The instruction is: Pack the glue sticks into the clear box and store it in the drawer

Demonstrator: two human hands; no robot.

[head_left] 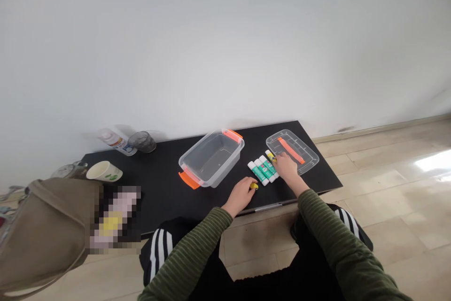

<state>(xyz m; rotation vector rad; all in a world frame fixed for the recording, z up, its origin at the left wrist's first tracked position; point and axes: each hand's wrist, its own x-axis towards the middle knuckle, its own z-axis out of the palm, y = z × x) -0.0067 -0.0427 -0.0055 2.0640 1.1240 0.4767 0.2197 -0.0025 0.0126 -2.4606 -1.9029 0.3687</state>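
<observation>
The left grip (240,196) is closed around a small yellow piece (254,186), which pokes out by the thumb and fingertips, low over the near part of the black worktop (155,202). The right grip (286,168) is narrow, its fingers at the near end of a yellow-labelled tube (269,155); the hand hides that end, so one cannot tell whether the tube is pinched or merely touched. Just beside it, between the two hands, three green-and-white tubes (259,174) lie side by side in a slanting row, white ends pointing away from the person. A clear lid (310,153) with an orange handle (291,150) lies flat beyond the right hand, near the worktop's right end. Left of the tubes a clear plastic box (225,169) stands upright and open, an orange latch (189,180) folded out at its nearer end and another at the far end. Well apart, toward the left end, are a white paper cup (100,171), a dark see-through glass (142,142) and a spray can (118,142), with a brown bag (52,235) at the far left.
</observation>
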